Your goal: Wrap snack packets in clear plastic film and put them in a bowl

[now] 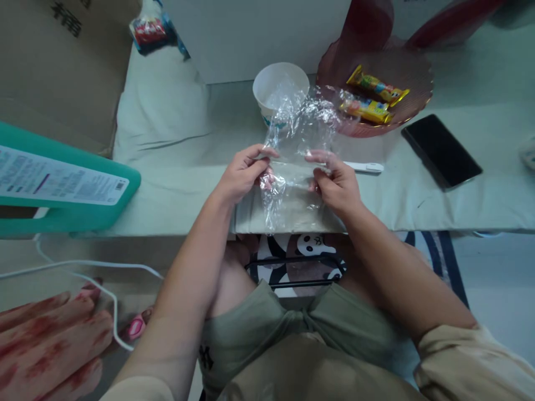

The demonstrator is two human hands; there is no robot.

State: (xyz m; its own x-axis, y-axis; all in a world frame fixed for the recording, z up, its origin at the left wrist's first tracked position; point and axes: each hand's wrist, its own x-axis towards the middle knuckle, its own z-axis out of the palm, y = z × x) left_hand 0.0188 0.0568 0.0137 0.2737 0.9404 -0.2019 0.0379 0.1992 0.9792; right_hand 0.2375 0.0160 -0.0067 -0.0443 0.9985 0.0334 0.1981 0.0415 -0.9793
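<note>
Crinkled, see-through plastic film (311,114) is stretched between my two hands above the table's front part. My left hand (246,171) pinches its left side between thumb and fingers. On the other side, my right hand (337,181) grips it the same way. Whether the film is a bag or a loose sheet I cannot tell. Its far end overlaps the front of a white paper cup (259,92) and reaches the pink plate. A slim white stick-like object (368,167) lies just beyond my right hand, partly hidden by it.
The pink glass plate (418,103) holds snacks in yellow wrappers (378,86). A black phone (443,150) lies to the right. Along the back stands a white box (251,33). At left are a green container (83,189) and a white cable (96,263) below the table edge.
</note>
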